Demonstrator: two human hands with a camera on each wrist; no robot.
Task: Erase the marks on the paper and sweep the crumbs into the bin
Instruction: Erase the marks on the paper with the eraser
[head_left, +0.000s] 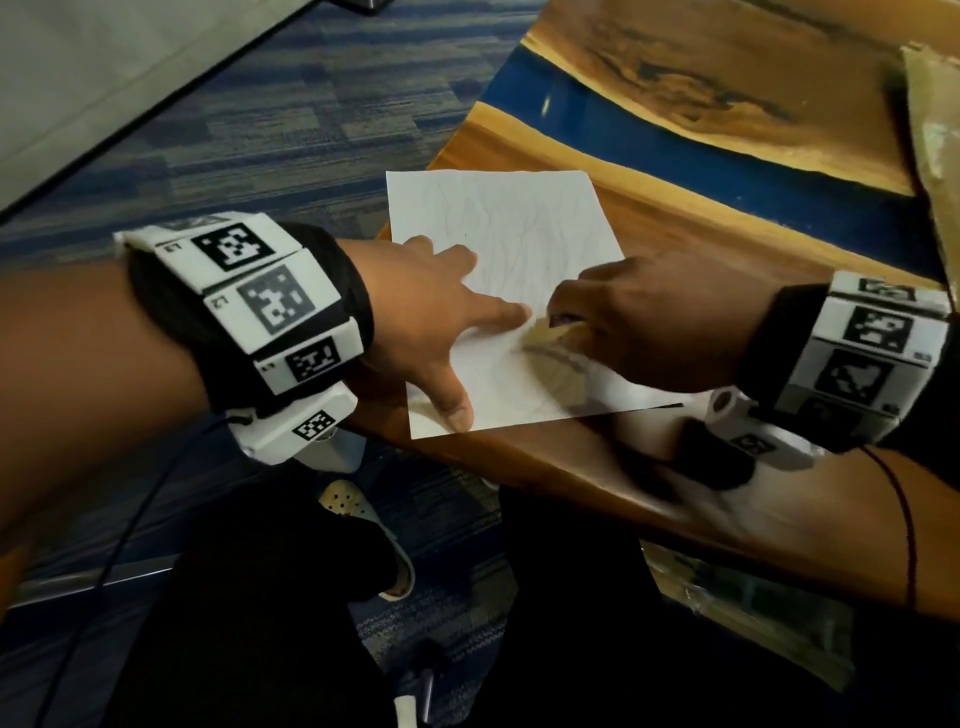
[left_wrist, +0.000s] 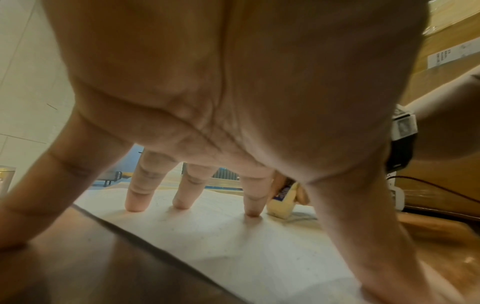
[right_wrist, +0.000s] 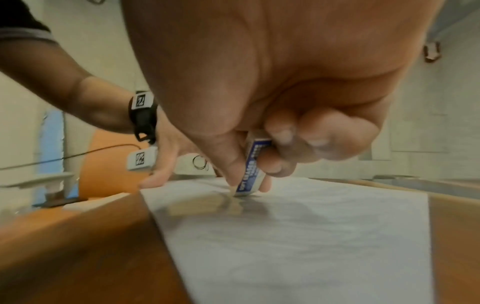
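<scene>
Left hand: fingers spread flat, pinning paper against shifting. Right hand: pinching eraser just beside left fingertips, rubbing marks.

Office-like room, patterned blue carpet tiles, wood-and-resin table

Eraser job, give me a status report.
Left hand spread flat, pinning paper. Right hand pinching eraser, tip on sheet. Faint marks remain. Nothing in the way.
</scene>
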